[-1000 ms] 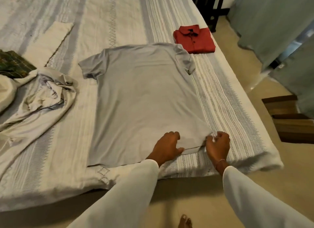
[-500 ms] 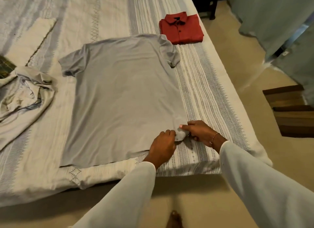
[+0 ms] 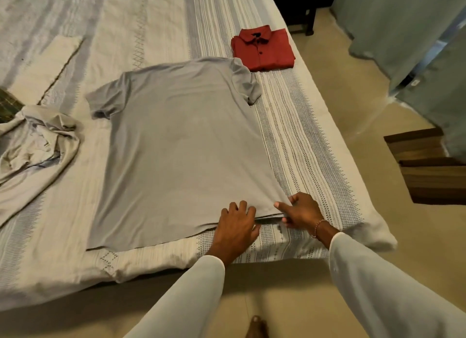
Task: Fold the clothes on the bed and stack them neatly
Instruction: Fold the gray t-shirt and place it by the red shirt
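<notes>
- Currently: grey T-shirt (image 3: 184, 146) spread flat mid-bed (image 3: 315, 141), hem toward the person; squaring-up step, I judge.
- Next likely needs a lengthwise fold.
- Left hand (image 3: 237, 224) at 6 o'clock, fingers relaxed, resting on hem.
- Right hand (image 3: 301, 210) pinches the hem corner.
- Folded red shirt (image 3: 263, 49) at 1 o'clock; crumpled beige garment (image 3: 37, 146) at 9.

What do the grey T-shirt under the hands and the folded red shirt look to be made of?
Grey T-shirt: seemingly a thin, soft knit, matte; it lies flat and limp with faint ripples and a fine hem. Folded red shirt: probably a woven or piqué cotton-type fabric, matte; it has a collar and a dark-buttoned placket and holds crisp fold edges. The exact fibre cannot be told from this view.
</notes>
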